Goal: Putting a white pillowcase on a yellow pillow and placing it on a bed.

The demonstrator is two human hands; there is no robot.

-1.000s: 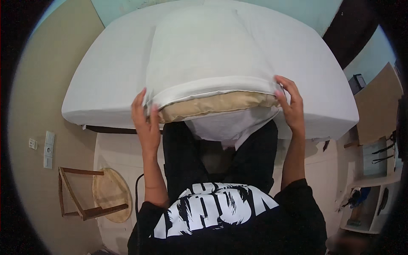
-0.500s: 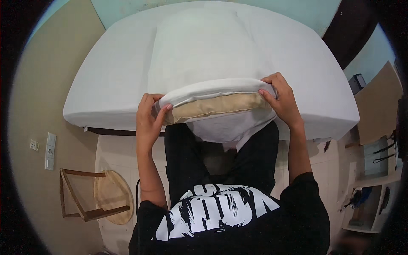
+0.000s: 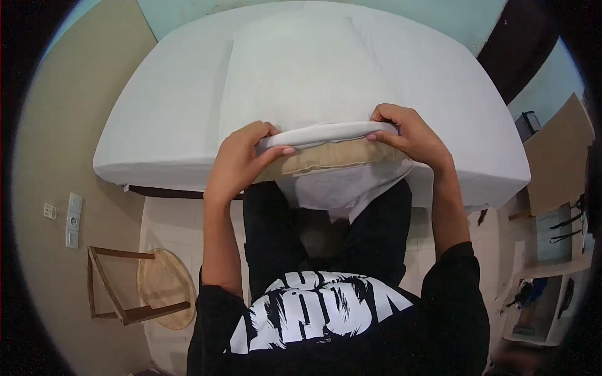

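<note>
A white pillowcase (image 3: 301, 81) stretches over a beige pillow (image 3: 338, 155), whose near end shows at the mouth of the case. My left hand (image 3: 241, 156) pinches the left part of the case's rolled rim, thumb below against the beige end and fingers over the top. On the right part of that rim my right hand (image 3: 407, 135) is closed the same way, its fingers curled over the white cloth. Loose white cloth (image 3: 338, 188) hangs beneath the beige end, between my knees. The far part of the pillow rests on the bed.
The bed, under a white sheet (image 3: 157, 119), spans the view ahead of me. At lower left a wooden stool (image 3: 166, 285) lies on its side near the wall with a socket panel (image 3: 74, 219). A low shelf (image 3: 545, 307) with things in it stands at right.
My left hand has moved right and a little up along the rim, and my right hand slightly left. They are now closer together, both still gripping the pillowcase.
</note>
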